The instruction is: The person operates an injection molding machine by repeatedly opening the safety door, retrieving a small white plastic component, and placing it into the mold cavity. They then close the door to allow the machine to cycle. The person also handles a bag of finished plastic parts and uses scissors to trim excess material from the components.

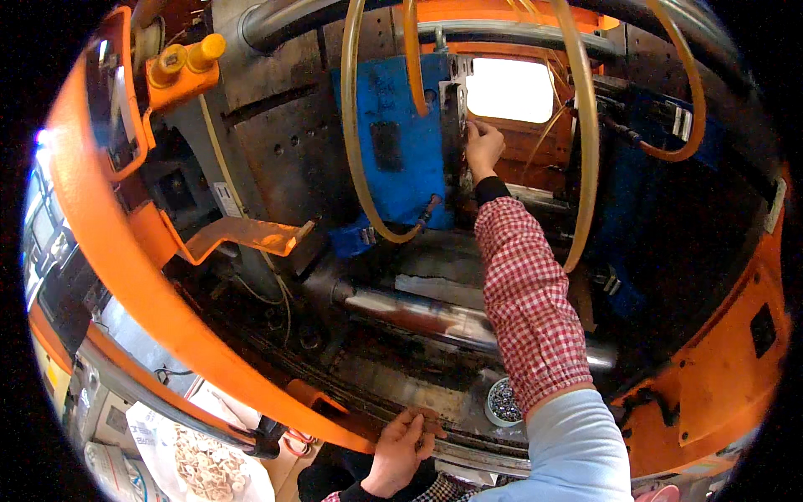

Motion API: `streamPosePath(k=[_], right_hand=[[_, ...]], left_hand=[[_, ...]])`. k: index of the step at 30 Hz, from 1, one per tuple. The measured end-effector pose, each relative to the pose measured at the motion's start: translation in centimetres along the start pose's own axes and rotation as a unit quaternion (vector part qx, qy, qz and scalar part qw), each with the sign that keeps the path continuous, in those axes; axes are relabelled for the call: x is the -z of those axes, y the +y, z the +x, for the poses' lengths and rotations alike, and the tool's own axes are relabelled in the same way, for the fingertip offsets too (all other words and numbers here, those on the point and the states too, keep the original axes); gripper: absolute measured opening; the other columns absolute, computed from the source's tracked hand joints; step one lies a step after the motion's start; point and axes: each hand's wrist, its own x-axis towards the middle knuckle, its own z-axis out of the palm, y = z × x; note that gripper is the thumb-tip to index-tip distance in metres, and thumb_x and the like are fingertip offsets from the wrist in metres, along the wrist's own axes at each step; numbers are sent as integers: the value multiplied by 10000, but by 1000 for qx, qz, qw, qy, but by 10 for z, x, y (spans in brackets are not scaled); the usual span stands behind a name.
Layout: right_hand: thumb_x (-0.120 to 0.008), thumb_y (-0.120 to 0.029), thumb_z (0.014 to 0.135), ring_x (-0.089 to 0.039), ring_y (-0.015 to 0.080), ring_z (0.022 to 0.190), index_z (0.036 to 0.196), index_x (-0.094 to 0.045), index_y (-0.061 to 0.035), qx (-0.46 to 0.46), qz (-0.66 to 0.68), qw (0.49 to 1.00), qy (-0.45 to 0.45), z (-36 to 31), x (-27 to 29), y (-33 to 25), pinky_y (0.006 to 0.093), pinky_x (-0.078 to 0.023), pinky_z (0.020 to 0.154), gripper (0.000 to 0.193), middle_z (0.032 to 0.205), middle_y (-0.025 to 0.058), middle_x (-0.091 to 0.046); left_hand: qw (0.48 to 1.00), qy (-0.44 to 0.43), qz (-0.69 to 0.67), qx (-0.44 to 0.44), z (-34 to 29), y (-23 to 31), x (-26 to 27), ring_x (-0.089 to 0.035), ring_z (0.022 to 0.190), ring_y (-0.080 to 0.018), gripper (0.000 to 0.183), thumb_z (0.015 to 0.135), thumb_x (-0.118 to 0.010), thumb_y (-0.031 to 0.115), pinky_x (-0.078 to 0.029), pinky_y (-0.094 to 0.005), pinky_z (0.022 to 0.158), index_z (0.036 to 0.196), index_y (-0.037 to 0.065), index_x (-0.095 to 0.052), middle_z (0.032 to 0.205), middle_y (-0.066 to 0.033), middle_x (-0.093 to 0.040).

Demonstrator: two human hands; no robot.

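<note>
My right hand (484, 151), at the end of a checked sleeve, reaches deep into the machine. Its fingers are pinched together against the face of a blue mould block (401, 151); whatever they hold there, if anything, is hidden. Low in front of me, my left hand (396, 452) is closed, thumb against fingers, beside the lower end of an orange door frame (209, 351). I cannot make out what is in it. Below my right forearm stands a small round tub (503, 403) full of small shiny metal pieces.
Amber hoses (351, 125) loop down around the mould. A thick steel bar (418, 314) runs across below it. Another blue block (623, 284) sits in shadow at right. An orange bracket (251, 236) juts out at left. A bag of beige parts (209, 468) lies lower left.
</note>
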Motion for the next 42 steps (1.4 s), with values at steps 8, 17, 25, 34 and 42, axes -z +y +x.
streamPosePath(k=[8,17,25,34,42], right_hand=[[-664,-213,765,-629,322,813,868,-698,-18,15,23,1000,11,-10,-10,-9,388,-475,763,223,870,182,-655],[-609,-112,770,-598,328,821,929,-686,-36,101,-53,993,-32,-6,-9,-6,397,-467,753,192,900,163,-625],[-518,-30,755,-463,348,1063,1111,-620,-45,62,-81,980,-171,-2,-2,-9,405,-413,880,371,1147,192,-497],[-620,-95,749,-631,278,701,752,-684,-20,152,70,938,-303,-94,136,-116,357,-496,645,99,726,149,-633],[-655,-128,678,-575,294,844,826,-664,-34,202,88,783,-581,-263,312,-130,393,-482,730,175,887,111,-611]], left_hand=[[997,-48,53,-10,12,-13,22,-552,782,-144,180,960,-416,149,-469,-218,653,1032,14,-510,905,-79,-575],[998,-48,43,-28,11,-15,19,-410,573,-89,236,978,-355,123,-357,-210,542,1108,-31,-476,874,-144,-600],[983,-77,77,-148,3,-23,21,-494,719,-132,238,941,-339,24,-426,-237,651,1135,-59,-448,1047,-159,-593],[984,-45,91,-145,-5,7,2,-471,657,-140,332,985,-335,224,-414,-244,602,1074,-63,-475,1019,-194,-600],[955,-149,-236,-100,27,-17,3,-519,974,-199,417,982,-310,335,-417,-307,834,1114,-21,-482,1046,-100,-549]])
